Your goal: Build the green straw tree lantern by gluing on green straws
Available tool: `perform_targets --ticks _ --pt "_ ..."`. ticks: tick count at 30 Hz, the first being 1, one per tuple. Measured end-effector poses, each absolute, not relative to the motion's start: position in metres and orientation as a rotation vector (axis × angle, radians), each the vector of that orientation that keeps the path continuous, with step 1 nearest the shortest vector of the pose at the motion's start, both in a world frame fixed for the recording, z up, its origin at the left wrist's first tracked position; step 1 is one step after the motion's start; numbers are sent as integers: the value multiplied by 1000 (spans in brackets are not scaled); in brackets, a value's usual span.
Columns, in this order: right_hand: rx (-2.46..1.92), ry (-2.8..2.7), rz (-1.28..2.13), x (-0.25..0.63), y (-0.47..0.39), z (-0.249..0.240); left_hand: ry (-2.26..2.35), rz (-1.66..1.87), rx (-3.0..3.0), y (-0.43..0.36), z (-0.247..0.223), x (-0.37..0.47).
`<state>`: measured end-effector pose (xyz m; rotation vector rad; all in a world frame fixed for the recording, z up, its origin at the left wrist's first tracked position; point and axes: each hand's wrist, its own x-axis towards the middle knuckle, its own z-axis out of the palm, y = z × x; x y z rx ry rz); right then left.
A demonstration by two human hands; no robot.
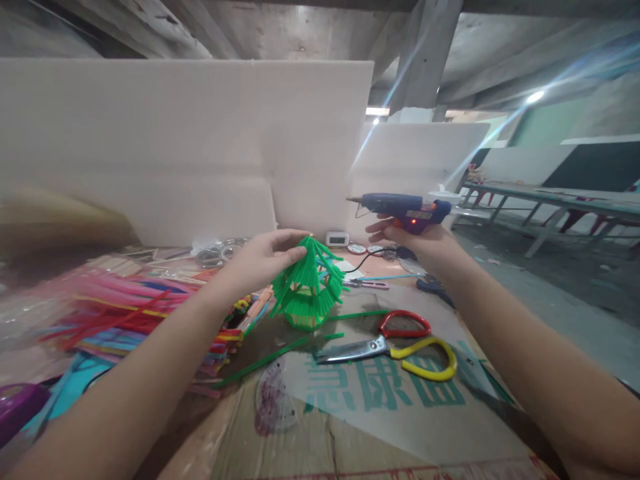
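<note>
A green tiered model, shaped like a small tower with a pointed roof, stands upright on the table. My left hand pinches its top from the left, thumb and fingers near the tip. Raised to the right of the model, my right hand is wrapped round the handle of a blue glue gun. The gun's nozzle points left and a small red light glows on its handle. Scissors with one red and one yellow handle lie in front of the model, beside several green strips.
Bundles of coloured pipe cleaners cover the left side. Behind the model are a small white device, a pink cutter and a black cable. White boards stand upright at the back. A purple object is at the left edge.
</note>
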<state>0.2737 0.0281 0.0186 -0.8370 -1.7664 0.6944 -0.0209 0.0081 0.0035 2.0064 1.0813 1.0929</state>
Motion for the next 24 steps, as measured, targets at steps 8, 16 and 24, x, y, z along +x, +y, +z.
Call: perform_targets --ticks 8,16,24 --pt "-881 -1995 501 259 -14 28 1056 1055 2057 0 4 -18" --pt "-964 -2057 577 260 -9 17 1018 1056 1951 1 4 -16" --pt "-1115 -2020 502 255 -13 20 1014 1040 1989 -3 6 -16"
